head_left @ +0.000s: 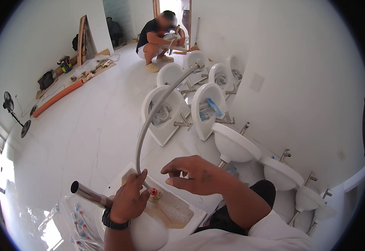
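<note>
An upturned white washbasin [178, 211] lies close in front of me, its hollow underside showing. A braided metal hose [149, 119] rises from a red-ringed fitting [153, 192] in it and bends up to the right, its end nut free in the air. My left hand [129, 198], a dark watch on its wrist, is closed loosely about the hose's lower end, just above the fitting. Beside this wrist a shiny metal pipe [91, 195] sticks out to the left. Right of the hose hovers my right hand [197, 173], fingers bent and apart, holding nothing.
Several white basins with taps [163, 111] stand ahead on the tiled floor; more basins [236, 144] line the right wall. A person [159, 39] squats farther off, handling a tap. Bagged hoses [82, 228], an orange pipe [59, 98] and a fan [15, 113] are at left.
</note>
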{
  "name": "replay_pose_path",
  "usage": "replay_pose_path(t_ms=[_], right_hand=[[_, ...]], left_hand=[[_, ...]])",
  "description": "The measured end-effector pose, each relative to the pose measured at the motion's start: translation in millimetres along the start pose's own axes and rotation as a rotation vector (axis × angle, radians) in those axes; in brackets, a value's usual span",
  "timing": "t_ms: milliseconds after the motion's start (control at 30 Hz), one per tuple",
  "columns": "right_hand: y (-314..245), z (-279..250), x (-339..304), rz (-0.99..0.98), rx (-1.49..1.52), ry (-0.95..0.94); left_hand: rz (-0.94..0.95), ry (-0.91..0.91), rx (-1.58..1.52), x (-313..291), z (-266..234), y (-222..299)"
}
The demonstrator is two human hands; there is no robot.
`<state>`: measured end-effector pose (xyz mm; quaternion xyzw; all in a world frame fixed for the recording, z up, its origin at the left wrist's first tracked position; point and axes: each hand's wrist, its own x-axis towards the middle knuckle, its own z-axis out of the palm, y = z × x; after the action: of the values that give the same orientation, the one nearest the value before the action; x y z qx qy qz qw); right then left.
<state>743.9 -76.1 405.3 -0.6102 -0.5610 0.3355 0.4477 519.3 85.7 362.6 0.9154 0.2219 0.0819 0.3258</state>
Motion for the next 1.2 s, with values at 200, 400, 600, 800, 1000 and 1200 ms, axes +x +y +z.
replay_pose_path(t_ms=[200,400,600,800,1000,1200], right_hand=[[122.2,90.3,30.2,0.0,-0.535,-0.222],[145.0,116.1,36.2,-0.2,-0.72,-0.098],[153.1,133.3,44.8,-0.061,-0.507,-0.099],[143.2,133.2,50.1,-0.088,-0.599,-0.065],[141.8,129.0,47.1,-0.065,-0.599,-0.161],[141.0,130.3,48.4,-0.034,-0.483,-0.039]], left_hand=[[-0.014,-0.023,-0.011,-1.0,-0.1,-0.6],[-0.018,-0.013,0.015,1.1,-0.8,-0.1],[-0.05,-0.046,-0.03,1.9,0.8,-0.1],[0.016,-0.007,0.0,1.7,0.4,-3.6],[-0.041,-0.027,-0.006,-1.9,-0.6,-0.5],[-0.026,0.004,0.02,-1.4,0.6,-2.0]])
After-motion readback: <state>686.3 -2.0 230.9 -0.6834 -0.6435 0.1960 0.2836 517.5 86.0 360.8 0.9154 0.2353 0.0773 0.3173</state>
